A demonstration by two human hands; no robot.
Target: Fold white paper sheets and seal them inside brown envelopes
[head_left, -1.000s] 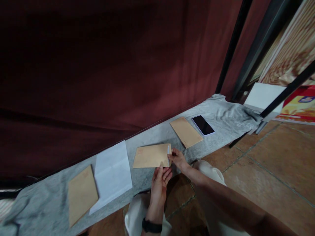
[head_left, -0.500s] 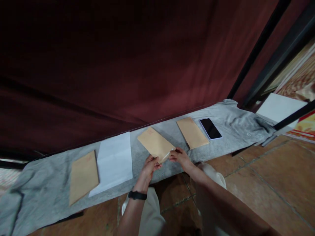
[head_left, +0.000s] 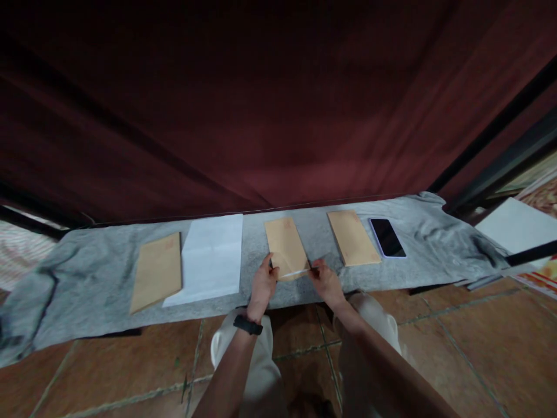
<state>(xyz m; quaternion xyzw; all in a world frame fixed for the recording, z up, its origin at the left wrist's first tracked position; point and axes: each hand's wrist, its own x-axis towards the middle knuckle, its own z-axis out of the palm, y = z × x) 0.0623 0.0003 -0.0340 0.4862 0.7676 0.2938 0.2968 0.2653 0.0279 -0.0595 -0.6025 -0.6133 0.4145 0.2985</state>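
Note:
A brown envelope (head_left: pixel 285 247) lies lengthwise on the grey cloth (head_left: pixel 96 278) in front of me. My left hand (head_left: pixel 263 283) grips its near left corner. At the near right corner my right hand (head_left: pixel 325 282) pinches the edge, where a thin white strip shows at the envelope's open end. A black band sits on my left wrist. Both forearms reach in from the bottom of the view.
A white sheet of paper (head_left: pixel 211 257) and another brown envelope (head_left: pixel 157 270) lie to the left. A third brown envelope (head_left: pixel 353 237) and a black phone (head_left: pixel 387 237) lie to the right. A dark red curtain (head_left: pixel 243 104) hangs behind. White board (head_left: pixel 513 223) at far right. Tiled floor below.
The envelope has turned from lying sideways to pointing away from me. My left hand moved up from below to take its near left corner. The view swung to face the cloth squarely.

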